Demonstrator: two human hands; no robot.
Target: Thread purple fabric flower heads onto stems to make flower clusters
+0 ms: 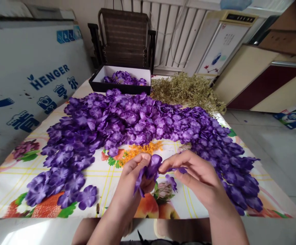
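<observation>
My left hand point(131, 172) is closed on a purple artificial flower point(154, 165), its cloth petals sticking out past thumb and fingers. Close beside it, my right hand point(201, 177) pinches another small purple petal piece point(180, 169) between thumb and fingers, its fingertips near the first flower. A loose purple blossom point(171, 183) lies just below, between the hands. Behind them a wide heap of purple cloth petals point(130, 117) curves across the table, running down both sides. Small orange stamen-like pieces point(145, 148) lie in front of the heap.
A black box point(119, 89) with a white inside holds more purple flowers at the back. Olive-green plastic stems point(186, 88) are piled to its right. The tablecloth point(104, 187) has a fruit print. A large printed carton point(35, 44) stands left; a folding chair point(125, 37) is behind.
</observation>
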